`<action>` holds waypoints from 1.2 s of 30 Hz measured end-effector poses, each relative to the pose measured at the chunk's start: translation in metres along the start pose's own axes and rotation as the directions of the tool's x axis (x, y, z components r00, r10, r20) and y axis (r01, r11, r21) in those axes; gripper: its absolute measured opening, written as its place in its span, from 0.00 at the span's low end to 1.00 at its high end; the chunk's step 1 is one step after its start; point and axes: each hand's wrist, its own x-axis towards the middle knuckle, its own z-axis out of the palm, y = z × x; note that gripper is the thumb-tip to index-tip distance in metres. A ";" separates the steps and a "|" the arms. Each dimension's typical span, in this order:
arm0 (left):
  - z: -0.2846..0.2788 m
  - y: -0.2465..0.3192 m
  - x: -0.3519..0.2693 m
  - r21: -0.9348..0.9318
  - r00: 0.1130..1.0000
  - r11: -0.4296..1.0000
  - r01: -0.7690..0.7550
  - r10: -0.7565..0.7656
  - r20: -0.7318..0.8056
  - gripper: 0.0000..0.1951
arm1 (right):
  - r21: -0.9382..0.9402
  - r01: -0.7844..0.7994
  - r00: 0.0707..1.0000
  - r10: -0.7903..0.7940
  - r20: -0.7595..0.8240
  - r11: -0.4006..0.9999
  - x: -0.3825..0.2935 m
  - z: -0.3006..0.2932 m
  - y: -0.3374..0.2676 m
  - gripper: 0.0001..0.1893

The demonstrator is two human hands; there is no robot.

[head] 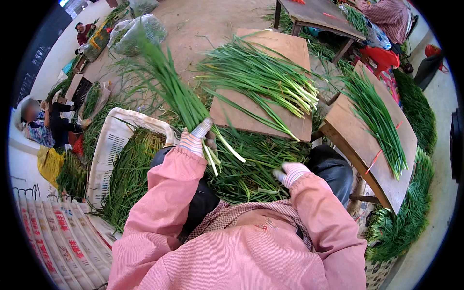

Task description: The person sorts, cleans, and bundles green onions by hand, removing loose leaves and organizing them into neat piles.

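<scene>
My left hand [200,139], in a striped knit glove, grips a bunch of garlic chives [177,96] by the pale stem ends, leaves pointing up and away. My right hand [291,173], also gloved, is over the loose chive leaves [246,166] heaped between my knees. Its fingertips are blurred, so any hold on a leaf cannot be made out. Straight ahead, a larger pile of garlic chives [259,78] lies across a low wooden board [261,121], white ends towards the right. A few stalks lie apart at the board's near side.
At my left stands a white plastic crate [108,145] holding green leaves. A bench [348,116] on the right carries chives with red ties [380,119]. More bundles [409,217] line the right wall. A table [315,14] stands beyond. Other people [40,123] sit around the room.
</scene>
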 end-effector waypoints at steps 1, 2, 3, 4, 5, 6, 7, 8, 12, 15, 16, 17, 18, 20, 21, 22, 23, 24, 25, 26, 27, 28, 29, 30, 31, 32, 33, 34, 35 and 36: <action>0.000 -0.005 0.004 0.010 0.998 0.998 0.069 -0.069 -0.010 0.12 | 0.172 0.087 0.991 -0.068 -0.117 0.981 -0.005 -0.008 -0.009 0.30; 0.001 -0.018 0.011 0.005 0.983 0.984 0.178 -0.178 -0.054 0.13 | 0.268 0.261 0.934 -0.171 -0.314 0.927 -0.008 -0.008 -0.020 0.32; 0.006 -0.028 0.008 -0.035 0.979 0.980 0.194 -0.196 -0.056 0.12 | 0.386 0.376 0.896 -0.225 -0.382 0.842 -0.015 -0.011 -0.037 0.31; 0.014 -0.040 0.006 -0.049 0.977 0.978 0.204 -0.207 -0.055 0.12 | 0.267 0.472 0.814 -0.300 -0.497 0.840 -0.015 -0.008 -0.046 0.29; 0.017 -0.053 0.003 -0.063 0.975 0.976 0.210 -0.214 -0.065 0.12 | 0.263 0.480 0.831 -0.339 -0.441 0.837 -0.010 -0.005 -0.059 0.24; 0.015 -0.066 0.003 -0.039 0.977 0.977 0.208 -0.209 -0.043 0.15 | 0.249 0.423 0.880 -0.329 -0.341 0.872 -0.005 0.001 -0.064 0.18; 0.010 -0.082 0.005 -0.016 0.979 0.980 0.200 -0.200 -0.029 0.18 | 0.215 0.452 0.850 -0.345 -0.398 0.866 0.004 0.018 -0.065 0.14; 0.003 -0.099 0.013 0.112 0.997 0.991 0.074 -0.071 -0.034 0.21 | 0.191 0.449 0.852 -0.353 -0.387 0.873 0.003 0.023 -0.071 0.12; 0.002 -0.098 -0.005 -0.201 0.968 0.948 0.245 -0.228 0.103 0.11 | 0.231 0.576 0.814 -0.527 -0.243 0.784 -0.005 0.001 -0.069 0.13; 0.001 -0.072 0.003 -0.422 0.953 0.906 0.026 0.105 0.284 0.08 | -0.031 0.334 0.692 -0.267 -0.670 0.942 0.009 -0.032 -0.034 0.19; 0.012 -0.053 -0.008 -0.380 0.978 0.923 -0.055 0.126 0.165 0.09 | -0.098 0.082 0.721 -0.127 -0.681 0.992 0.009 -0.042 -0.021 0.23; 0.012 -0.046 -0.005 -0.352 0.983 0.935 -0.048 0.107 0.150 0.09 | -0.183 -0.032 0.719 -0.104 -0.687 0.983 0.014 -0.043 -0.004 0.26; 0.007 -0.042 -0.004 -0.418 0.969 0.908 0.014 0.091 0.232 0.09 | -0.193 -0.126 0.791 -0.019 -0.612 0.973 0.018 -0.047 -0.002 0.27; 0.005 -0.045 -0.003 -0.443 0.974 0.893 0.078 0.028 0.227 0.09 | -0.291 -0.157 0.860 -0.014 -0.509 0.944 0.034 -0.049 0.010 0.23; 0.007 -0.049 -0.007 -0.426 0.954 0.884 0.191 -0.066 0.292 0.07 | -0.314 -0.148 0.874 -0.025 -0.486 0.938 0.043 -0.050 0.017 0.21; 0.010 -0.054 -0.012 -0.423 0.942 0.857 0.293 -0.183 0.283 0.08 | -0.276 -0.090 0.872 -0.058 -0.486 0.957 0.048 -0.049 0.025 0.19; 0.014 -0.059 -0.017 -0.419 0.914 0.819 0.393 -0.298 0.275 0.08 | -0.237 -0.034 0.868 -0.089 -0.488 0.971 0.051 -0.049 0.033 0.17; 0.016 -0.071 -0.016 -0.419 0.889 0.785 0.456 -0.379 0.258 0.10 | -0.200 0.019 0.864 -0.117 -0.490 0.980 0.053 -0.049 0.038 0.15; 0.012 -0.082 -0.016 -0.405 0.878 0.780 0.478 -0.406 0.253 0.11 | 0.072 0.204 0.841 -0.137 -0.524 0.976 0.046 -0.051 0.026 0.11; 0.011 -0.093 -0.019 -0.349 0.900 0.830 0.435 -0.414 0.136 0.13 | 0.440 0.158 0.913 0.039 -0.407 0.884 0.034 -0.048 0.012 0.12; 0.017 -0.098 -0.024 -0.287 0.911 0.870 0.401 -0.413 0.021 0.16 | 0.739 0.055 0.960 0.168 -0.224 0.671 0.014 -0.049 -0.015 0.12; 0.011 -0.106 -0.021 -0.255 0.922 0.887 0.385 -0.360 0.142 0.20 | 0.707 0.160 0.970 0.024 -0.243 0.688 0.004 -0.039 -0.026 0.12; 0.015 -0.106 -0.022 -0.264 0.922 0.885 0.383 -0.352 0.160 0.21 | 0.672 0.263 0.959 -0.113 -0.259 0.692 -0.006 -0.027 -0.033 0.12; 0.022 -0.107 -0.020 -0.268 0.921 0.884 0.383 -0.344 0.183 0.22 | 0.447 0.382 0.912 -0.251 -0.325 0.809 -0.007 -0.010 -0.036 0.13; 0.027 -0.106 -0.019 -0.273 0.923 0.885 0.376 -0.331 0.197 0.24 | 0.190 0.483 0.848 -0.403 -0.345 0.855 -0.005 0.003 -0.040 0.13; 0.021 -0.113 -0.014 -0.246 0.930 0.903 0.352 -0.306 0.205 0.24 | 0.158 0.536 0.810 -0.452 -0.374 0.830 -0.007 0.009 -0.047 0.13; 0.020 -0.112 -0.008 -0.228 0.929 0.917 0.327 -0.268 0.253 0.23 | 0.125 0.579 0.772 -0.492 -0.403 0.806 -0.008 0.010 -0.048 0.13; 0.019 -0.103 -0.006 -0.259 0.937 0.923 0.284 -0.210 0.281 0.22 | 0.231 0.535 0.833 -0.462 -0.305 0.813 -0.015 -0.009 -0.054 0.12; 0.018 -0.092 -0.006 -0.292 0.941 0.925 0.241 -0.149 0.305 0.21 | 0.139 0.577 0.799 -0.522 -0.298 0.805 -0.008 -0.024 -0.046 0.12; 0.024 -0.075 -0.007 -0.298 0.962 0.949 0.106 -0.022 0.272 0.21 | 0.039 0.549 0.764 -0.482 -0.429 0.835 -0.001 -0.040 -0.033 0.10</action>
